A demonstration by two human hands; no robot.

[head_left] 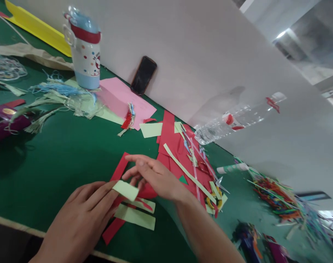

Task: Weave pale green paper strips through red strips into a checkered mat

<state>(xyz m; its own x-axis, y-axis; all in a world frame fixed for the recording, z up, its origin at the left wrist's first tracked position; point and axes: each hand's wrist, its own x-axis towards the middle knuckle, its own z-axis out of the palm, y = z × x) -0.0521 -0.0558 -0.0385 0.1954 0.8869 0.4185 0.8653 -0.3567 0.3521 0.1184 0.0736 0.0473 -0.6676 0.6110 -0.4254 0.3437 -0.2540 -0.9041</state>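
Note:
My left hand (pixel 85 208) pinches a short pale green paper strip (pixel 126 190) between its fingers and thumb, above the table. Beneath it a long red paper strip (pixel 109 233) lies slanted, partly covered by the hand. More light green paper strips (pixel 137 218) cross over the red one. My right hand (pixel 152 177) is just beyond the held strip, fingers stretched out and apart, with nothing visible in them. To its right, red paper sheets (pixel 169 135) lie in a pile with a narrow pale green strip (pixel 190 172) and yellow-handled scissors (pixel 214 202) on top.
A water bottle with blue lid (pixel 86 54), a phone (pixel 143 75) and a clear plastic bottle (pixel 234 118) stand along the white partition. Pink paper (pixel 121 98) and a tassel (pixel 128 118) lie near the phone. Colourful strands (pixel 278 199) are heaped at right on the green table (pixel 59 157).

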